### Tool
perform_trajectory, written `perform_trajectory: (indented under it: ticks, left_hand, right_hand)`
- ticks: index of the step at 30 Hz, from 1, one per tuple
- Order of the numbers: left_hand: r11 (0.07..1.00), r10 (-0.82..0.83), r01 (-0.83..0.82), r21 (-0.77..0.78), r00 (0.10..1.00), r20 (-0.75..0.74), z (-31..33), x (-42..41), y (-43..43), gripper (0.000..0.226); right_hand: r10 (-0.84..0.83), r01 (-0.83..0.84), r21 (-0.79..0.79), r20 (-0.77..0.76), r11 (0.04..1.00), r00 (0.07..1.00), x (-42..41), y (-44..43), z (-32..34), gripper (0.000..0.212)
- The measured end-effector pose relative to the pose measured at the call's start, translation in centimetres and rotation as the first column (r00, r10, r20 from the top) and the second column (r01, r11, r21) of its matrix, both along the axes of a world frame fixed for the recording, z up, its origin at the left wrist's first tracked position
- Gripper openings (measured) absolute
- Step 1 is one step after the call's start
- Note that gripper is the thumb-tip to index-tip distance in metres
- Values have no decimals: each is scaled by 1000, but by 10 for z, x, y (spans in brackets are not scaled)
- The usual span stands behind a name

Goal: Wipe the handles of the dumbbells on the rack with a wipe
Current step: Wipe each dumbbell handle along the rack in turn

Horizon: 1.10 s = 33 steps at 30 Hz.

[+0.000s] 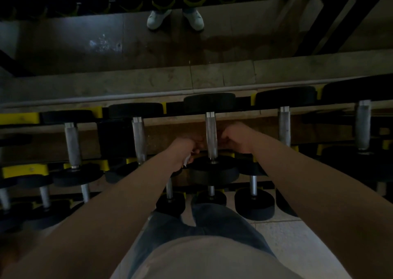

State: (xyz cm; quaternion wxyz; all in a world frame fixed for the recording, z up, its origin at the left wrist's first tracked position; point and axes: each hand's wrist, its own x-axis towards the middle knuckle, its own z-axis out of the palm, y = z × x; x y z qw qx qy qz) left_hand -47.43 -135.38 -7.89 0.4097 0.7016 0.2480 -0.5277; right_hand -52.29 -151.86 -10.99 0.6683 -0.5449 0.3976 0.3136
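Observation:
A row of black dumbbells with silver handles lies across the top tier of the rack [20, 118]. The middle dumbbell's handle [211, 129] runs between my two hands. My left hand [184, 149] sits just left of that handle, fingers curled around a white wipe [187, 160] that peeks out below the palm. My right hand [236, 137] is just right of the handle, fingers curled; whether it holds anything is hidden. Neither hand clearly touches the handle.
Neighbouring handles stand at left [139, 138] and right [284, 125]. A lower tier holds smaller dumbbells [254, 202] near my legs. A mirror behind the rack reflects white shoes [158, 19]. Yellow cradles mark each slot. The light is dim.

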Motion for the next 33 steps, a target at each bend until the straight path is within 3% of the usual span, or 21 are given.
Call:
perform_trajectory:
  ticks: [1, 3, 5, 8, 10, 11, 13, 15, 17, 18, 20, 22, 24, 26, 28, 30, 31, 33]
  left_hand:
    - [1000, 1, -1, 0, 1000, -4, 0, 1, 0, 31]
    - [1000, 16, -16, 3, 1000, -2, 1, 2, 0, 29]
    - [1000, -3, 3, 21, 1000, -12, -1, 2, 1, 26]
    - [1000, -6, 6, 14, 1000, -4, -2, 3, -3, 25]
    - [1000, 11, -11, 28, 1000, -3, 0, 3, -3, 29]
    - [1000, 7, -7, 24, 1000, -2, 1, 2, -3, 30]
    - [1000, 2, -2, 6, 1000, 12, 3, 1, -2, 31]
    - [1000, -2, 3, -4, 999, 37, 1, 2, -2, 32]
    - [1000, 18, -18, 12, 999, 34, 2, 3, -2, 29]
    - [1000, 23, -23, 16, 999, 34, 3, 2, -2, 28]
    - [1000, 21, -20, -6, 999, 41, 1, 0, 1, 27]
    - [999, 23, -22, -27, 999, 47, 2, -1, 1, 27]
    - [1000, 13, -12, -18, 999, 31, 7, -3, -1, 21]
    - [1000, -1, 2, -6, 999, 34, 11, -3, -3, 22]
    - [1000, -11, 11, 11, 999, 53, 12, -2, -3, 23]
    - [1000, -2, 2, 4, 999, 45, 11, -1, 2, 25]
    - [1000, 3, -2, -6, 999, 33, 11, 0, 3, 29]
    - [1000, -1, 2, -28, 999, 34, 11, -1, 6, 35]
  right_hand:
    - [-115, 113, 58, 33, 992, 993, 5, -1, -1, 34]
    - [-165, 157, 95, 75, 983, 983, 9, -2, -2, 39]
    - [49, -48, -15, 82, 999, 995, 2, -1, 2, 33]
    - [481, -481, -156, -38, 863, 876, -12, 3, 16, 22]
    - [523, -526, -150, -66, 837, 850, -11, 3, 17, 24]
    - [468, -473, -131, -65, 871, 881, -8, 2, 16, 25]
    - [158, -160, -33, -43, 987, 986, 1, -1, 12, 29]
    - [-157, 157, 53, -6, 986, 988, 12, -2, 5, 35]
    - [-205, 204, 25, 39, 979, 978, 16, -1, 4, 39]
    - [-147, 149, -20, 55, 989, 988, 14, 1, 5, 40]
    - [132, -126, -128, 39, 984, 991, 2, 4, 12, 33]
    - [455, -457, -233, -67, 858, 888, -9, 6, 21, 22]
    - [544, -560, -252, -134, 789, 828, -13, 9, 23, 19]
    - [435, -457, -285, -142, 842, 889, -11, 11, 22, 14]
    - [83, -83, -230, -11, 970, 996, -7, 11, 18, 17]
    - [-230, 242, -98, 125, 965, 965, -4, 10, 19, 19]
    - [-260, 277, -81, 180, 957, 949, -6, 11, 21, 18]
    - [-136, 180, -172, 240, 969, 961, -13, 14, 25, 16]
